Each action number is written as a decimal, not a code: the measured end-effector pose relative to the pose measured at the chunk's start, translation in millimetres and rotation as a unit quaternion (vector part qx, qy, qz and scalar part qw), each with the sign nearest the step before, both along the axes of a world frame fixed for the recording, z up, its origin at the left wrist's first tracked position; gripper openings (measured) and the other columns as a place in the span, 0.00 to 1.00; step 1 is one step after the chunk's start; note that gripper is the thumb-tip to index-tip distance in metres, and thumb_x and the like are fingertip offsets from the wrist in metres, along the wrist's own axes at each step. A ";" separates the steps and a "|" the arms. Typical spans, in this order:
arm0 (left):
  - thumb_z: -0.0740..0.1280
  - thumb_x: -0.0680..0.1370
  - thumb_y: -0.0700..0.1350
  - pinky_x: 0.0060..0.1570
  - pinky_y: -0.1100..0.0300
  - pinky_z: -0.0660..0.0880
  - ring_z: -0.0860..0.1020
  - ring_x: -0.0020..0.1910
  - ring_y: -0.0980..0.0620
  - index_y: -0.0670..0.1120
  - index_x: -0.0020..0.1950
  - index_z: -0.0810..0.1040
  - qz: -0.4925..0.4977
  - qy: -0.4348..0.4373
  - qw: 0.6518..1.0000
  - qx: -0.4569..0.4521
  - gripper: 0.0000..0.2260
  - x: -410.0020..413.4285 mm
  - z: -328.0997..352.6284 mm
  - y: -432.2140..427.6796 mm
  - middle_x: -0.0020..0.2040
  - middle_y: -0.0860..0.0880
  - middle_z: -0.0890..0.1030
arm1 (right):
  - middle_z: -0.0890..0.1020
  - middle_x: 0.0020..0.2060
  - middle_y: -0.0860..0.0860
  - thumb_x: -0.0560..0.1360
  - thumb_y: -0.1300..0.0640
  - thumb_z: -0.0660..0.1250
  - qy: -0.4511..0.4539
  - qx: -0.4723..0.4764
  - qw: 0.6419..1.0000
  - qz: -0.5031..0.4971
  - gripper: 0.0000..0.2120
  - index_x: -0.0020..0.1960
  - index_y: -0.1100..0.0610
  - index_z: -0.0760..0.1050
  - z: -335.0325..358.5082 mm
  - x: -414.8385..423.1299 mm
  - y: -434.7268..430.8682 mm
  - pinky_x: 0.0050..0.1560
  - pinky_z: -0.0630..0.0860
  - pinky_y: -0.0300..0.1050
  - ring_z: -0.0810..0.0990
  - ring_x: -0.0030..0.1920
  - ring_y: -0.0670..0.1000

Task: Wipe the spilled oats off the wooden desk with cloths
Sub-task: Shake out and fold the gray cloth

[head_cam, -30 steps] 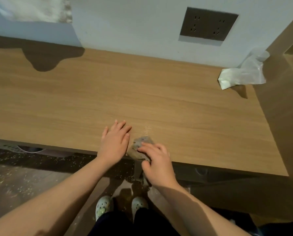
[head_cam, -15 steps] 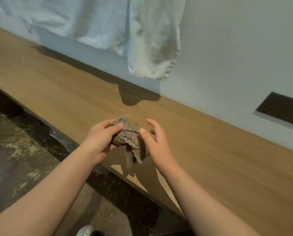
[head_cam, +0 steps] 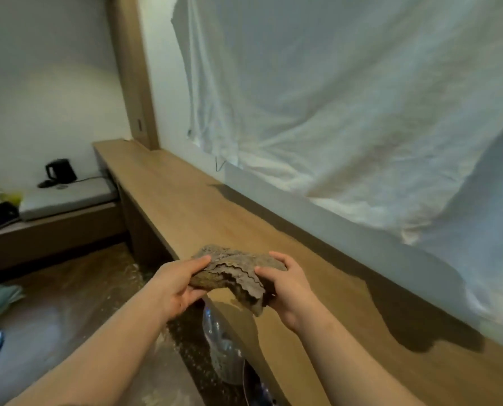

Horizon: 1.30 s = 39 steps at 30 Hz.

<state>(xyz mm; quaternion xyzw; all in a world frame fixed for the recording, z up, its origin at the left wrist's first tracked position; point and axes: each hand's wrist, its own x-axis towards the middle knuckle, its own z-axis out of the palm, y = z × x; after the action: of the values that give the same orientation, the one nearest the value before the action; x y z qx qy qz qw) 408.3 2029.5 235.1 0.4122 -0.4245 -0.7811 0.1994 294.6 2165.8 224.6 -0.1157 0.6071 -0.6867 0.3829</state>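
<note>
A grey-brown cloth (head_cam: 232, 272) with wavy edges is held bunched in the air above the front edge of the long wooden desk (head_cam: 180, 200). My left hand (head_cam: 177, 284) grips its left end and my right hand (head_cam: 288, 288) grips its right end. A loose corner of the cloth hangs down between my hands. Oats lie scattered on the floor (head_cam: 182, 341) below the desk edge. I see no oats on the visible desk top.
A white sheet (head_cam: 346, 112) hangs on the wall behind the desk. A clear plastic bag (head_cam: 223, 350) sits under the desk edge. At the left, a low bench holds a grey cushion (head_cam: 65, 197) and a black kettle (head_cam: 60, 169).
Both hands lifted the cloth off the desk, where the right hand was wiping. They now hold it stretched between them. The view swung left along the desk.
</note>
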 end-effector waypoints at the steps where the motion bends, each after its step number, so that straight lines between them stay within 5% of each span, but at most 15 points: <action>1: 0.67 0.76 0.37 0.38 0.53 0.79 0.81 0.45 0.45 0.36 0.57 0.76 0.005 -0.009 1.000 -0.018 0.11 4.6 1.3 -26.4 0.48 0.38 0.82 | 0.77 0.50 0.57 0.72 0.65 0.69 0.011 -0.004 1.000 -0.002 0.18 0.58 0.52 0.69 4.1 1.4 -27.6 0.47 0.80 0.56 0.81 0.47 0.57; 7: 0.67 0.77 0.40 0.54 0.48 0.77 0.80 0.51 0.45 0.40 0.61 0.75 0.079 -0.043 0.986 -0.137 0.13 21.0 -4.3 -167.2 0.52 0.41 0.81 | 0.75 0.49 0.54 0.74 0.65 0.67 0.048 -0.010 0.999 0.012 0.16 0.57 0.51 0.67 8.0 11.1 -182.9 0.46 0.80 0.55 0.80 0.47 0.56; 11: 0.64 0.79 0.41 0.52 0.47 0.78 0.80 0.53 0.42 0.39 0.61 0.74 0.089 -0.022 0.993 -0.079 0.12 20.8 -11.0 -248.5 0.54 0.38 0.80 | 0.74 0.47 0.52 0.75 0.62 0.67 0.040 0.014 0.997 0.060 0.19 0.62 0.51 0.65 -1.3 3.4 -273.0 0.38 0.78 0.45 0.78 0.45 0.52; 16: 0.66 0.77 0.43 0.48 0.50 0.78 0.80 0.52 0.42 0.38 0.55 0.77 0.066 -0.033 0.997 -0.010 0.10 15.0 -20.1 -356.4 0.52 0.38 0.81 | 0.74 0.56 0.55 0.71 0.55 0.72 0.061 0.032 0.989 0.131 0.26 0.65 0.52 0.64 -25.0 -22.9 -401.3 0.46 0.79 0.45 0.78 0.49 0.51; 20: 0.68 0.75 0.37 0.50 0.51 0.77 0.80 0.48 0.44 0.37 0.50 0.77 0.097 -0.087 0.991 -0.023 0.06 2.8 -24.7 -438.7 0.47 0.39 0.81 | 0.72 0.60 0.54 0.71 0.58 0.72 0.085 0.062 0.977 0.183 0.30 0.68 0.51 0.62 -39.0 -42.8 -503.8 0.54 0.78 0.48 0.76 0.54 0.52; 24: 0.67 0.75 0.34 0.33 0.55 0.81 0.82 0.35 0.48 0.37 0.47 0.78 0.161 -0.108 0.981 -0.028 0.02 -5.9 -40.5 -537.1 0.35 0.42 0.84 | 0.72 0.59 0.53 0.71 0.61 0.72 0.092 0.084 0.971 0.203 0.31 0.69 0.52 0.62 -54.8 -52.2 -615.8 0.57 0.76 0.51 0.75 0.57 0.54; 27: 0.68 0.74 0.33 0.25 0.60 0.76 0.82 0.32 0.48 0.36 0.51 0.78 0.194 -0.106 0.975 -0.020 0.07 -2.4 -59.4 -606.2 0.38 0.41 0.84 | 0.74 0.58 0.56 0.70 0.62 0.73 0.047 0.092 0.975 0.196 0.31 0.68 0.56 0.63 -71.8 -48.5 -689.6 0.47 0.78 0.46 0.77 0.53 0.54; 31: 0.70 0.72 0.32 0.26 0.58 0.78 0.81 0.38 0.45 0.36 0.58 0.76 0.229 -0.095 0.969 -0.010 0.14 1.4 -88.0 -704.1 0.47 0.38 0.82 | 0.82 0.44 0.58 0.69 0.65 0.73 -0.043 0.140 0.969 0.197 0.16 0.55 0.63 0.73 -96.4 -41.2 -786.1 0.29 0.77 0.41 0.83 0.40 0.54; 37: 0.69 0.73 0.32 0.41 0.51 0.80 0.81 0.41 0.43 0.35 0.57 0.75 0.236 -0.088 0.968 0.017 0.13 5.5 -114.7 -856.4 0.49 0.36 0.81 | 0.82 0.46 0.59 0.70 0.67 0.71 -0.074 0.161 0.967 0.184 0.15 0.56 0.61 0.75 -116.3 -37.6 -938.3 0.30 0.78 0.43 0.83 0.41 0.56; 39: 0.68 0.74 0.32 0.31 0.56 0.79 0.82 0.35 0.46 0.36 0.54 0.75 0.233 -0.094 0.968 0.026 0.10 5.3 -121.4 -900.1 0.45 0.38 0.81 | 0.81 0.48 0.57 0.71 0.66 0.71 -0.057 0.168 0.966 0.186 0.17 0.58 0.59 0.73 -125.2 -39.5 -985.1 0.35 0.80 0.46 0.82 0.44 0.55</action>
<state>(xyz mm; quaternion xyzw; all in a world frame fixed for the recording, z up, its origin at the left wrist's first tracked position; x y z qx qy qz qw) 413.7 1129.4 113.7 0.5764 -0.3132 -0.6818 0.3238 255.1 1180.6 99.5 -0.1214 0.6588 -0.4971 0.5515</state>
